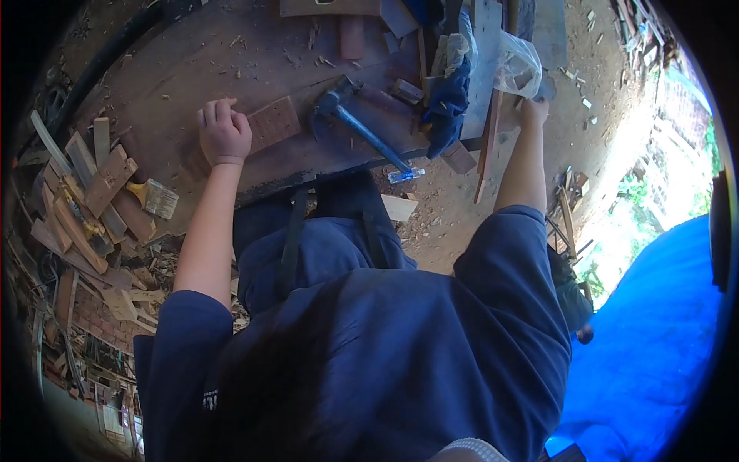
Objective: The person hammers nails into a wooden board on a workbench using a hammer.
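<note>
My left hand [225, 135] lies over the near-left part of a reddish wooden block [275, 123], its fingers curled and its thumb against the wood. At the far right, my right hand [534, 112] is closed at the lower edge of a clear plastic bag [517, 68]. Its fingertips are mostly hidden, and a small greyish thing [547, 88] shows beside them. Between my hands, a hammer [362, 137] with a blue handle lies across the work surface. A dark blue cloth [448, 108] is bunched to the hammer's right.
Wood offcuts [85, 192] and a paintbrush [154, 198] are heaped at the left. A small clear-and-blue item [406, 175] lies by the work surface [208, 61] edge. Long boards [481, 77] stretch away near my right arm. A blue tarp [647, 339] fills the lower right.
</note>
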Tool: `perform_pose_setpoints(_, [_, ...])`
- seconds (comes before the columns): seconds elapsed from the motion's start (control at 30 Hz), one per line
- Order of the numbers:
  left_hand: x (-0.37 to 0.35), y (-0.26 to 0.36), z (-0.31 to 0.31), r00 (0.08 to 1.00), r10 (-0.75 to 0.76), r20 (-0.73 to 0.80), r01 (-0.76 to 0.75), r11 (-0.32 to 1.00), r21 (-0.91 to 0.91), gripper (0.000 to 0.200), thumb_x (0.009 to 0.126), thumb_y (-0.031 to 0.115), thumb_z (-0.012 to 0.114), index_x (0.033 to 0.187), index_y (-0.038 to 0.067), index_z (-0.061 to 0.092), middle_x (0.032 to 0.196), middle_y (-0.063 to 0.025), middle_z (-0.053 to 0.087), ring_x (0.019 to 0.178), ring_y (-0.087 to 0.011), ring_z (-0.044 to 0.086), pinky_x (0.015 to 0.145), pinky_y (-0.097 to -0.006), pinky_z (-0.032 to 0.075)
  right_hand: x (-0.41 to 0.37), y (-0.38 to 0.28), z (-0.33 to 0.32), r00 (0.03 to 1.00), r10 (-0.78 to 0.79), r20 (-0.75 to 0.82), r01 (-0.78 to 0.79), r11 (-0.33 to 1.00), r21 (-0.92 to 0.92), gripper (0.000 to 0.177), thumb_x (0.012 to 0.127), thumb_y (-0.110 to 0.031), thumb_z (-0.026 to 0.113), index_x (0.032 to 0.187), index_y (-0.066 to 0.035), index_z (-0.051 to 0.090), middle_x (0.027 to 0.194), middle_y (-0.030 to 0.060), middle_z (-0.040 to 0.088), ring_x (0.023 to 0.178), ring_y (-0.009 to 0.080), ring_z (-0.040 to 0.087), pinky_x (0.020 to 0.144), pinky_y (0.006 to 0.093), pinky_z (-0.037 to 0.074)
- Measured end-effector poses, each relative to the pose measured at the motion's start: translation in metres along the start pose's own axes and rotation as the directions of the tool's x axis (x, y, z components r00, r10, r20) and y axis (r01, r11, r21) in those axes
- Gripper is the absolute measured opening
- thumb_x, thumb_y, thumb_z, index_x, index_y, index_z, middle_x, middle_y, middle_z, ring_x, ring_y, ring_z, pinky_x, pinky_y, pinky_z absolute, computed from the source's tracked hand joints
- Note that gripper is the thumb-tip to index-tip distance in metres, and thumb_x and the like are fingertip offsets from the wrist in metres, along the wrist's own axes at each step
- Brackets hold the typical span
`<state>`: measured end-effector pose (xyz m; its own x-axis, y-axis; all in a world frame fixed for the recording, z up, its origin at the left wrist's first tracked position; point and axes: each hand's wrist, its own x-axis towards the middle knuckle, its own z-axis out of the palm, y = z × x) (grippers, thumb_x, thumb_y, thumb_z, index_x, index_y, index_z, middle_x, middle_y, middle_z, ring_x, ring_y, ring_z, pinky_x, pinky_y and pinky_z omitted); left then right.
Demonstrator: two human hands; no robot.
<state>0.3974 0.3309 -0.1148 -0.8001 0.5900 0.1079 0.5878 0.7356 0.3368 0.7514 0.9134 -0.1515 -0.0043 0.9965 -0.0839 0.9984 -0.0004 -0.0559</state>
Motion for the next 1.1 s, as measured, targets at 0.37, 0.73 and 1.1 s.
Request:
perform_pose_setpoints(0.37, [0.002, 0.002, -0.001, 1.000, -0.017, 0.004, 0.017, 1.000, -0.005, 0.019, 0.078, 0.007, 0.054, 0.095, 0.009, 0.061, 0.097, -0.0111, 0.057, 0.091, -0.0327, 0.054, 0.078, -0.0437, 0.048, -0.201, 0.005, -0.067, 0.933, -0.352, -0.077, 0.325, 0.729, 0.602, 0.028, 0.092, -0.011, 0.065, 0.116, 0.001, 0.060, 0.107, 0.0094, 0.065, 0.089, 0.0219, 0.066, 0.079, 0.0288, 0.051])
perform_pose_setpoints(0.73, [0.004, 0.003, -0.003, 0.999, -0.023, 0.031, 0.023, 1.000, -0.003, 0.020, 0.077, 0.007, 0.055, 0.096, 0.010, 0.060, 0.096, -0.0107, 0.056, 0.092, -0.0323, 0.053, 0.079, -0.0433, 0.047, -0.288, -0.009, -0.054, 0.867, -0.326, 0.377, 0.304, 0.945, 0.118, 0.094, 0.068, -0.023, 0.083, 0.143, -0.004, 0.029, 0.133, 0.0195, 0.052, 0.127, 0.0363, 0.046, 0.108, 0.0506, 0.023])
perform_pose_setpoints(1.1, [0.004, 0.003, -0.002, 0.999, -0.039, 0.032, 0.040, 0.999, -0.027, 0.019, 0.076, 0.010, 0.057, 0.095, 0.011, 0.058, 0.095, -0.0116, 0.056, 0.090, -0.0326, 0.052, 0.079, -0.0424, 0.046, -0.220, -0.050, -0.220, 0.381, -0.006, 0.925, 0.344, 0.929, -0.135, 0.079, 0.063, -0.031, 0.084, 0.132, -0.010, 0.055, 0.105, 0.0167, 0.070, 0.100, 0.0301, 0.066, 0.089, 0.0390, 0.048])
